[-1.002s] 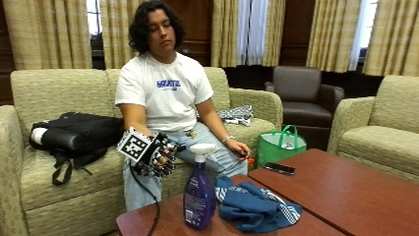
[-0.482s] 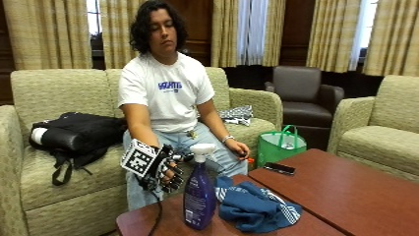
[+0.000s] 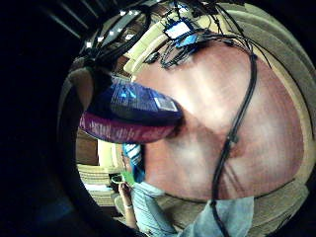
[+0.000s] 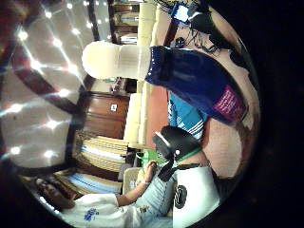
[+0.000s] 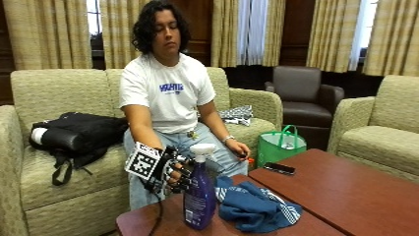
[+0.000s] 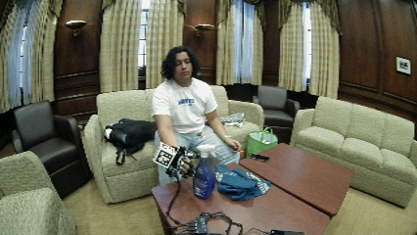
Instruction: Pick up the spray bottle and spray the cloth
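A purple spray bottle with a white trigger head stands upright on the brown table, near the edge closest to the seated person. My gloved right hand hovers just beside the bottle's neck, its fingers spread toward it but not wrapped round it. The blue cloth with white stripes lies crumpled on the table, on the bottle's other side. In the thumb side palm view, the bottle sits close to my palm with the cloth behind it. The little finger side palm view shows the bottle's base.
A black phone lies on the table beyond the cloth. A green bag stands on the floor by the sofa. A black backpack rests on the sofa. Cables pile up at the table's near end.
My gloved hand has moved lower and closer to the bottle's neck. The bottle and cloth have stayed in place.
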